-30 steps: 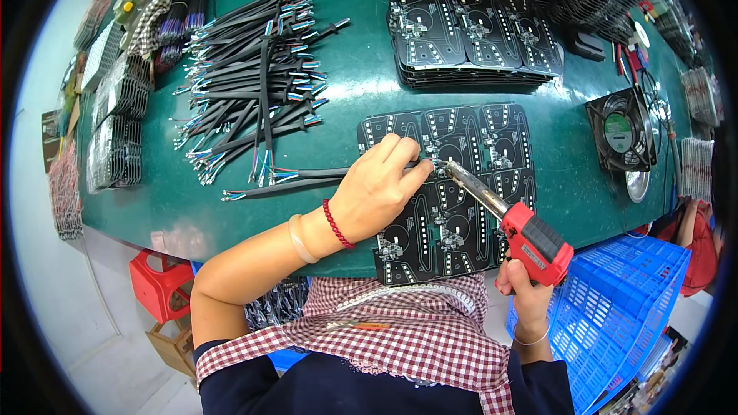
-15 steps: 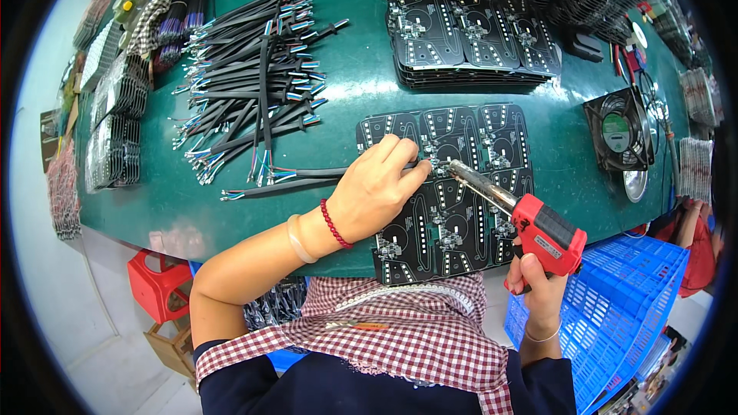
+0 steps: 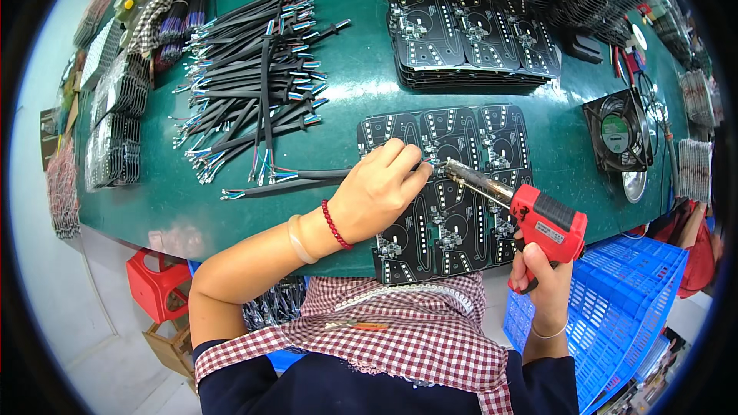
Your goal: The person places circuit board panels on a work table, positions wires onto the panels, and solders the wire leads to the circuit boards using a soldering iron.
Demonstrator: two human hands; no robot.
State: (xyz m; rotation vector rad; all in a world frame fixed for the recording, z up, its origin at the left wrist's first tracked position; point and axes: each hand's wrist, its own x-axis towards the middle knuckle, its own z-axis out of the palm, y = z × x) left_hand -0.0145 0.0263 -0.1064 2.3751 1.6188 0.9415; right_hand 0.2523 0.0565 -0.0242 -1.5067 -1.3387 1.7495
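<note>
Soldering step in hand: my left hand (image 3: pixel 377 192) pinches a black cable (image 3: pixel 307 177) onto the near circuit board panel (image 3: pixel 446 184) on the tabletop (image 3: pixel 354 92); my right hand (image 3: pixel 542 277) grips the red soldering gun (image 3: pixel 538 219), tip at the joint. Next move needs steady contact.

Worn items, head view.
Left wrist (image 3: pixel 319 230): red bead bracelet, clear bangle. Right wrist (image 3: pixel 547 330): thin bangle. Red-white checked scarf (image 3: pixel 400 338), dark top (image 3: pixel 346 388).

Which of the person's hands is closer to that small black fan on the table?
The right hand. It grips the red soldering gun just below-left of the fan; the left hand rests on the circuit boards, farther left.
</note>
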